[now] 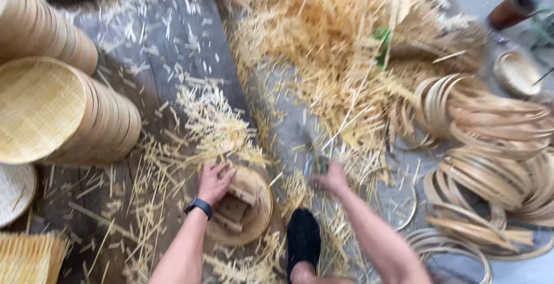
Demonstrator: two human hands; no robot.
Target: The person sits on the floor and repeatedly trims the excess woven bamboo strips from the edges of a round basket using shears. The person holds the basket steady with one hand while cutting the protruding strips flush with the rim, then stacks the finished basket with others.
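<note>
While the left hand (214, 181) lies flat with spread fingers on the upper edge of a round wooden block (242, 206), its grip is open and closes on nothing. This block stands on the floor (150, 47), just in front of the person, and a dark watch (199, 206) sits on the wrist beside it. To the right of the block, the right hand (332, 177) has its grip closed around a dark tool (314, 157), which is blurred, so I cannot tell what kind it is. Just right of the block and nearer to the person, a foot in a black shoe (303, 238) stands between the two arms.

Thin bamboo splinters (213, 122) lie close around the block on all sides and partly cover its edge. Beyond the block, further from the person, a big pile of bamboo shavings (334, 36) rises. Left of the block, stacks of round woven trays (63, 111) lie on their side. Far to the right of the block, many bamboo hoops (485, 168) lie in loose bundles on the floor.
</note>
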